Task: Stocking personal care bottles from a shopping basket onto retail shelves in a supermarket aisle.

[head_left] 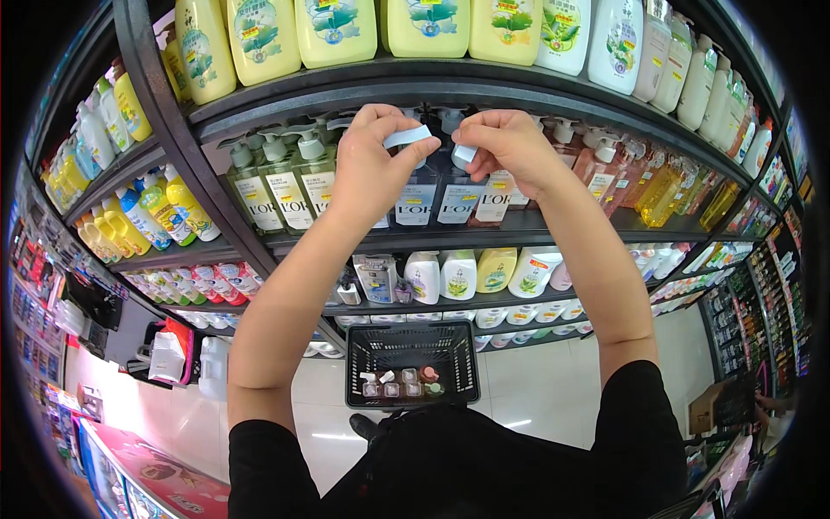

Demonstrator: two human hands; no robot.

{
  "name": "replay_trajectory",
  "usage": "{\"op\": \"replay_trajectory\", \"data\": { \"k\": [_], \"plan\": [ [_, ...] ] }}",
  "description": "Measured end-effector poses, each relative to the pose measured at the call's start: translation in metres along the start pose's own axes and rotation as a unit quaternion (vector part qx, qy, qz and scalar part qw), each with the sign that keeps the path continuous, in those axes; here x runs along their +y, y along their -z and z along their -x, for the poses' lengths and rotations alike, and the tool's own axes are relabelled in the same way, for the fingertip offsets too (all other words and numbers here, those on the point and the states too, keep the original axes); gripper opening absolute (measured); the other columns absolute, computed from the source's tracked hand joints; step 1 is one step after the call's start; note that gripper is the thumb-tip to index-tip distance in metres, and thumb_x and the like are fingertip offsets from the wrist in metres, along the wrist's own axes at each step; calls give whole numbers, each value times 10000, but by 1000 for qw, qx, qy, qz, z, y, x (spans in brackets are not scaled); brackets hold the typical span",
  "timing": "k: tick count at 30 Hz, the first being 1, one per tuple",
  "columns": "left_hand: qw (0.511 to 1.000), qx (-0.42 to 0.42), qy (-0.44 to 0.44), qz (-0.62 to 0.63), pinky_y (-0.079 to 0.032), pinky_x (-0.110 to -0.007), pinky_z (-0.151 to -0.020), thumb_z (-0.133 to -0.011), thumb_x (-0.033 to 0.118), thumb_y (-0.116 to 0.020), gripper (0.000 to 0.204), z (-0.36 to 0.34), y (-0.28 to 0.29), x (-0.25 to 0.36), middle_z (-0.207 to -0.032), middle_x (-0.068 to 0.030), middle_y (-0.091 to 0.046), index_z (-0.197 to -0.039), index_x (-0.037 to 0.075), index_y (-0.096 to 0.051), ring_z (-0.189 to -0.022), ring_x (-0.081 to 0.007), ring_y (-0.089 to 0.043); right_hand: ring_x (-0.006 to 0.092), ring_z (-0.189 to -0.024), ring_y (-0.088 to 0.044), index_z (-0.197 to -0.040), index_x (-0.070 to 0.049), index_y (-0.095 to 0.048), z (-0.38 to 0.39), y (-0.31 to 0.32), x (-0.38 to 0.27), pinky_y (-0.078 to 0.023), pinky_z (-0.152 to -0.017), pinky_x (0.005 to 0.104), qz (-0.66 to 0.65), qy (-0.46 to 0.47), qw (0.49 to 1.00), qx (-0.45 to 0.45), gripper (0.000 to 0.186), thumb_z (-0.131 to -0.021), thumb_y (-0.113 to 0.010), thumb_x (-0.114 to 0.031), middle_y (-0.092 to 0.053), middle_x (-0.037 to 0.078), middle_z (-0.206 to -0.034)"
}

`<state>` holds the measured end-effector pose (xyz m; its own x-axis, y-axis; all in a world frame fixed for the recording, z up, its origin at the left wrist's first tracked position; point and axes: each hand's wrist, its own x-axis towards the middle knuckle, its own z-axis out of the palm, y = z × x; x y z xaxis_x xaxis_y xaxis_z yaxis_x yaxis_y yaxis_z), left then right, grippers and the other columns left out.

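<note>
The left hand was raised before the shelf of pump bottles, and its grip was closed around a pale blue strip, pinched between the thumb and the fingers. The right hand was beside it, also in a pinch, with a small pale blue piece at its fingertips. The two pieces were near each other but apart, in front of the bluish bottles; whether they touched the pumps, I could not tell.

To the left of these stood green bottles, and to the right pink bottles and, further along, amber bottles. If the colour belonged to the liquid or to the plastic, it was not clear. Large yellow bottles filled the upper shelf, with white bottles at their right.

On the floor, a black basket with slotted walls contained several small clear containers and a reddish item, grouped toward its near side. What was inside the small containers was too tiny to see.

The dark shelf curved across the view. The floor was of pale shiny tiles, and a translucent jug stood at the left.
</note>
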<state>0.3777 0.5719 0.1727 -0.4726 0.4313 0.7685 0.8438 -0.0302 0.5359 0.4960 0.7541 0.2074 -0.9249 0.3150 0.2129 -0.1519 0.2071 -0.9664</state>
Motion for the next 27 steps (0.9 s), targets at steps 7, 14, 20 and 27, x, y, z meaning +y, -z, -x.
{"op": "replay_trajectory", "data": {
  "k": [7,14,20,27],
  "plan": [
    [988,52,-49,-140,-560,-327,-737,-861,248,-845,312,-4,-3,-16,-1079,-99,-668,-1067,26,-769,-901,-224,-680,89,-608,-623,-1047,10,-722,-13,-14,14,-541,-559,234,6,29,999,29,282,-906,-775,-228,-682,33,-789],
    [940,78,-155,-292,-508,-392,-896,-827,336,-819,356,-5,-9,-27,-1098,-28,-707,-1094,102,-783,-1042,-264,-646,28,-665,-533,-1355,37,-581,-16,-31,39,-425,-582,210,159,196,960,123,502,-915,-759,-129,-614,-5,-802],
    [911,79,-187,-358,-356,-522,-1092,-840,226,-801,429,12,-10,-28,-1312,-62,-659,-1249,125,-720,-1254,-332,-551,124,-602,-587,-1342,-71,-621,17,-30,70,-491,-597,286,204,251,927,191,502,-859,-753,-112,-659,49,-899],
    [912,61,-249,-321,-300,-571,-1160,-842,148,-763,518,20,6,-36,-1414,-110,-599,-1347,106,-658,-1349,-382,-486,296,-1128,-581,-1311,-106,-655,5,-3,52,-419,-1021,461,510,460,676,266,419,-900,-726,-150,-667,47,-1227]
  ]
}}
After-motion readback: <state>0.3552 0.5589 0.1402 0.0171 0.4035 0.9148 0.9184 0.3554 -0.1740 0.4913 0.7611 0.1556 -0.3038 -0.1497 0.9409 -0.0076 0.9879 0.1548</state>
